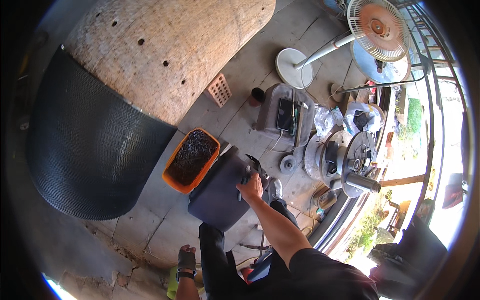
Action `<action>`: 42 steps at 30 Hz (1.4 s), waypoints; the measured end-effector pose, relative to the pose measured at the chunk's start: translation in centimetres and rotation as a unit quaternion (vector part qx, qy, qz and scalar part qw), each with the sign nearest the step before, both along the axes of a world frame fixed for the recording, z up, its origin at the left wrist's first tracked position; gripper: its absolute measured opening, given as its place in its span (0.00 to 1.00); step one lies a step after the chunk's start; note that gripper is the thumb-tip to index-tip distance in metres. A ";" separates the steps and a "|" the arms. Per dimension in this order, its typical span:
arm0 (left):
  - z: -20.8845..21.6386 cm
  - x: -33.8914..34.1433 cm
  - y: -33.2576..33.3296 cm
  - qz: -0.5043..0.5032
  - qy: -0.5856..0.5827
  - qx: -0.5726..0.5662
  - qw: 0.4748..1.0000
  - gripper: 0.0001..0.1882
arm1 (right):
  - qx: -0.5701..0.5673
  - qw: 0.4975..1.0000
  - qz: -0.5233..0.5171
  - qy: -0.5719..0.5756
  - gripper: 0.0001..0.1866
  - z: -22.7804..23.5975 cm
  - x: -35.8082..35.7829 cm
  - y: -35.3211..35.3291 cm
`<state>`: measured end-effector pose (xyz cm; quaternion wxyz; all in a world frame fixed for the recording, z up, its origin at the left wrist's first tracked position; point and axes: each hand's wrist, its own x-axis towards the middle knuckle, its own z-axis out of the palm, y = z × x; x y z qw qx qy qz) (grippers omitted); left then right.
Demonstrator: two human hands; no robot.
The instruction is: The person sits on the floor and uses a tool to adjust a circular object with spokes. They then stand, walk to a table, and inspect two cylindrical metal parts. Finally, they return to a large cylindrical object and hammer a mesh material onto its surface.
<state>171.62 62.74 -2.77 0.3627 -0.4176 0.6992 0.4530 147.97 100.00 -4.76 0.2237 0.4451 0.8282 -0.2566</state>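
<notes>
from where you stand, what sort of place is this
Probably a makeshift workshop: an orange tub of small dark pieces, a large flanged reel and a hammer-like tool suggest it.

1. Ahead to my right I see a standing fan (pixel 378 28).
2. A holed brick (pixel 219 90) sits on the floor (pixel 233 119) ahead of me.
3. I see a phone (pixel 285 114) lying on a grey box (pixel 268 111).
</notes>
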 end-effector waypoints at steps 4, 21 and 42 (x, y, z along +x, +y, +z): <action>0.5 -1.2 1.7 -0.011 0.030 -0.012 0.999 0.20 | -0.001 0.994 0.022 0.108 0.36 1.6 -0.5 7.0; 2.8 -3.0 13.0 -0.079 0.071 -0.072 0.992 0.26 | 0.177 0.941 0.180 0.227 0.34 -3.8 -5.2 28.8; 8.0 -0.9 -12.8 -0.121 0.116 -0.073 0.983 0.35 | 0.168 0.903 0.343 0.200 0.15 32.0 -0.1 9.4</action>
